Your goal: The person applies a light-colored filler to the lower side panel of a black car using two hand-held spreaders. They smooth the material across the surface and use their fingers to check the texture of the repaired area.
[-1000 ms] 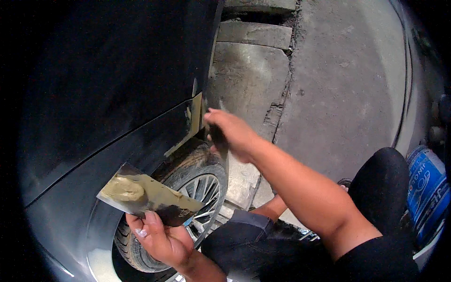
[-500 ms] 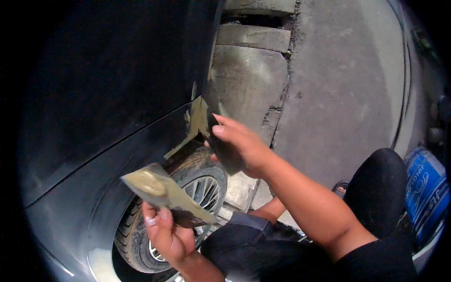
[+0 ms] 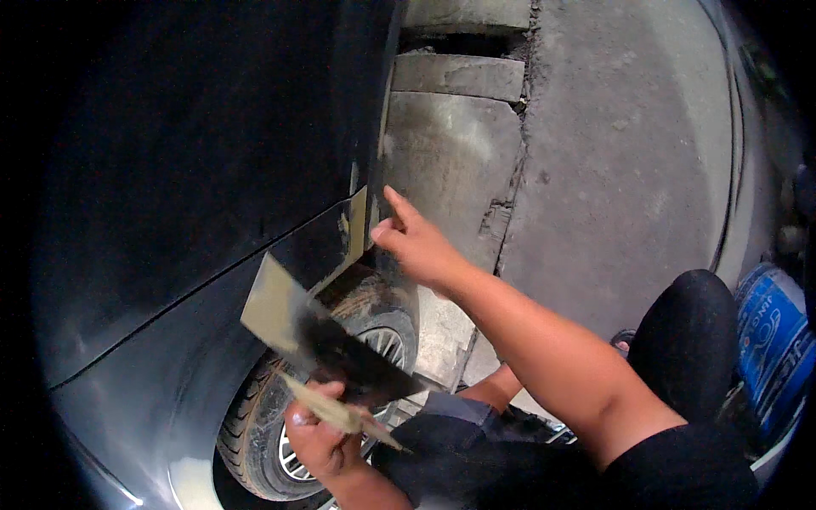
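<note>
My left hand [image 3: 319, 442] grips two flat putty spreaders in front of the wheel. The broader dark spreader [image 3: 357, 361] has beige putty across its upper left end. Below it, the second putty-coated spreader [image 3: 327, 410] is seen nearly edge-on. My right hand [image 3: 416, 246] holds nothing; its index finger points out and its thumb is apart, close to the edge of the dark car panel. Beige putty [image 3: 357, 229] covers the panel's corner above the tyre, beside my right hand. I cannot tell whether the fingertips touch it.
The car wheel [image 3: 387, 348] and its tyre sit under the dark car body [image 3: 195, 170]. Concrete slabs [image 3: 450, 136] with a gap and cracked edge run alongside. My bent knee [image 3: 688, 340] is at the right, next to a blue bucket [image 3: 773, 340].
The dark spreader has passed from my right hand to my left, which now holds both. My right index finger has stretched out, and the putty-loaded spreader has tilted edge-on.
</note>
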Demonstrator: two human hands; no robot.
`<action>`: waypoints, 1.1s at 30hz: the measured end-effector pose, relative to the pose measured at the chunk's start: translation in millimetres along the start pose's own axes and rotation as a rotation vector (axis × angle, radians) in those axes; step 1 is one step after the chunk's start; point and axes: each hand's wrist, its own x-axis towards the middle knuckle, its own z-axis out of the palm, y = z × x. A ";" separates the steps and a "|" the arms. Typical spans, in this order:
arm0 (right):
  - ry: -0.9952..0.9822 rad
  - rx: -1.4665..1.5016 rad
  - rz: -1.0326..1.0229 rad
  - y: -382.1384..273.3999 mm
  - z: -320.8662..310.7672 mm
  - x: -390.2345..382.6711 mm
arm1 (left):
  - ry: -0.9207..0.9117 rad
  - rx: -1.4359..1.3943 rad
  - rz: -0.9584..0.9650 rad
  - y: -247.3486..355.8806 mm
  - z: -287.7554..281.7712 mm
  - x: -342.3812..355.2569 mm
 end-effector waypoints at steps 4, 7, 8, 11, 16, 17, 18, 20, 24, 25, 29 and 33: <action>0.104 -0.474 -0.174 2.0 3.3 24.6 | -0.002 0.011 0.022 8.8 13.4 1.6; 0.118 -0.535 -0.181 8.0 16.5 27.1 | 0.046 0.035 0.018 11.0 17.1 3.0; 0.128 -0.551 -0.199 9.7 18.4 25.3 | 0.080 0.042 0.018 11.4 19.5 3.2; 0.135 -0.578 -0.251 6.4 26.5 14.7 | -0.075 -0.036 0.070 8.3 -2.9 -0.8; 0.016 -0.501 -0.370 4.6 23.8 -5.6 | -0.066 -0.082 0.116 4.9 3.7 0.3; 0.006 -0.487 -0.435 10.1 21.5 -5.9 | -0.072 -0.067 0.128 5.0 3.5 0.6; 0.097 -0.401 -0.359 14.7 15.1 -0.3 | 0.018 0.003 0.108 6.1 10.7 1.1; 0.216 -0.354 -0.275 26.2 -1.8 15.6 | 0.189 0.137 0.065 8.2 28.7 3.4; 0.121 -0.105 -0.098 12.9 11.2 29.9 | -0.206 -0.092 0.141 4.3 -2.0 6.0; 0.121 -0.122 -0.089 14.2 14.3 28.8 | -0.218 -0.062 0.149 5.9 -2.4 6.9; 0.066 0.036 -0.032 34.0 23.6 20.3 | -0.191 -0.020 0.131 7.4 -6.3 4.0; 0.039 0.062 0.073 49.6 42.8 -4.4 | -0.192 -0.003 0.159 12.3 -1.6 4.9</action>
